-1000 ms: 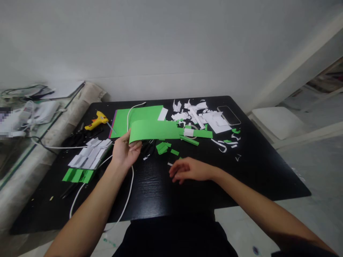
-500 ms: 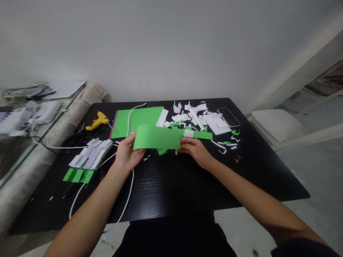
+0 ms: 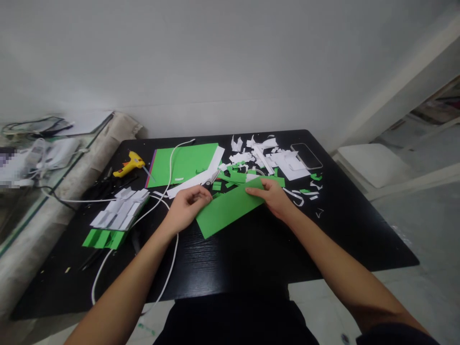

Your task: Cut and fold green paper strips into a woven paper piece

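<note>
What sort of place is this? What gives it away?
Likely a craft workspace, though home or small workroom I can't tell: yellow glue gun and scattered white paper scraps on a black table, plus a green paper strip in the right hand.

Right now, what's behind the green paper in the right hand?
Beyond the green paper in the right hand, green scraps and white scraps show. Whatever lies directly beneath it is covered.

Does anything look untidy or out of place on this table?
Yes: white and green paper scraps litter the black table toward the far right, loose rather than gathered. A white cord also strays across its left side and over the near edge, where it might snag.
</note>
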`<action>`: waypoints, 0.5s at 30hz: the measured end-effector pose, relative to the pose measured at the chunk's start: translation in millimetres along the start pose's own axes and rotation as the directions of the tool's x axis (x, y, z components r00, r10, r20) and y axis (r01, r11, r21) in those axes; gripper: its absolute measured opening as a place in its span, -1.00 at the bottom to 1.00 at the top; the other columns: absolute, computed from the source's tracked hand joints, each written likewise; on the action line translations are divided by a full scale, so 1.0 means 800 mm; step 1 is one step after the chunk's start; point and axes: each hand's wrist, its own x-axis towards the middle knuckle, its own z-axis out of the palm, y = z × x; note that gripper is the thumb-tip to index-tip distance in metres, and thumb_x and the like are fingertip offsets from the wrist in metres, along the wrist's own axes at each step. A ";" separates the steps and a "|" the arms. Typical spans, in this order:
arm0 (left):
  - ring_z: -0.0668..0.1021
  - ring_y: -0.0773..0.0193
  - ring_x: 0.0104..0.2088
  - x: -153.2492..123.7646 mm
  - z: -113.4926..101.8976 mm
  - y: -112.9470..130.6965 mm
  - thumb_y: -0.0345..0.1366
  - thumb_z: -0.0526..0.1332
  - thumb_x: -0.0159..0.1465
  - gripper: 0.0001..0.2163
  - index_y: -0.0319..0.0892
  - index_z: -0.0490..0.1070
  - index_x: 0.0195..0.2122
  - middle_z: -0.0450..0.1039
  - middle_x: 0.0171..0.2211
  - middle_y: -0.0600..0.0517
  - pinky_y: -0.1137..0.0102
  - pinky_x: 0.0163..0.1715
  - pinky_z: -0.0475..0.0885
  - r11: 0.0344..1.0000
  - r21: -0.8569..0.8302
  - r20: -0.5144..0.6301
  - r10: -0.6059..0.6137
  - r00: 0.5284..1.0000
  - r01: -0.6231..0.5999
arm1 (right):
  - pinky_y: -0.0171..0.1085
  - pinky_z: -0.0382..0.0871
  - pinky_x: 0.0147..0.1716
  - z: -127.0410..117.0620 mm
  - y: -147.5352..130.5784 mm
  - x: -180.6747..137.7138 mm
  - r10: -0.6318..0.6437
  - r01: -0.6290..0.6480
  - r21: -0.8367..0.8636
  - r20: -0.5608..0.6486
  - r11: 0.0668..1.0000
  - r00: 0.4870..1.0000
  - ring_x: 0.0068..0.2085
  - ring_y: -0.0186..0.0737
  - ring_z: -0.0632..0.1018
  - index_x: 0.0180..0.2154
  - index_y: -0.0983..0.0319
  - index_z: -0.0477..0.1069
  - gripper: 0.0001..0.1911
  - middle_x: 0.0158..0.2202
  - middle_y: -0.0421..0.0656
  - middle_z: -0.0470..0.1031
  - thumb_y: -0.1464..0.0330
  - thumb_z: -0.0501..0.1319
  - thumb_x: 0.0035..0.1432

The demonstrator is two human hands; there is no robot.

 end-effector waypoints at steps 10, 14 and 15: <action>0.33 0.35 -0.52 -0.010 0.040 -0.013 -0.13 0.29 0.29 -0.78 -0.19 0.46 -0.35 0.33 -0.55 0.15 0.43 -0.47 0.19 0.988 0.121 0.278 -0.127 0.952 0.096 | -0.21 0.40 -0.45 0.023 0.017 -0.014 -0.029 0.093 -0.317 0.202 0.944 0.979 -0.44 -0.17 0.53 -0.42 0.18 0.60 -0.69 -0.46 -0.18 0.58 0.11 0.54 0.02; 0.23 0.37 -0.55 -0.012 0.046 -0.014 -0.13 0.25 0.33 -0.79 -0.17 0.41 -0.33 0.20 -0.58 0.21 0.44 -0.50 0.13 0.991 0.099 0.262 -0.109 0.959 0.086 | -0.22 0.33 -0.45 0.024 0.018 -0.015 -0.116 0.173 -0.354 0.176 0.919 0.977 -0.45 -0.19 0.47 -0.47 0.17 0.55 -0.66 -0.49 -0.20 0.51 0.07 0.49 0.10; 0.23 0.37 -0.55 -0.012 0.046 -0.014 -0.13 0.24 0.34 -0.79 -0.17 0.41 -0.31 0.19 -0.58 0.21 0.44 -0.50 0.13 0.992 0.096 0.249 -0.097 0.964 0.075 | -0.22 0.34 -0.44 0.023 0.017 -0.015 -0.126 0.181 -0.352 0.172 0.918 0.977 -0.44 -0.19 0.47 -0.47 0.17 0.55 -0.65 -0.48 -0.20 0.51 0.07 0.49 0.10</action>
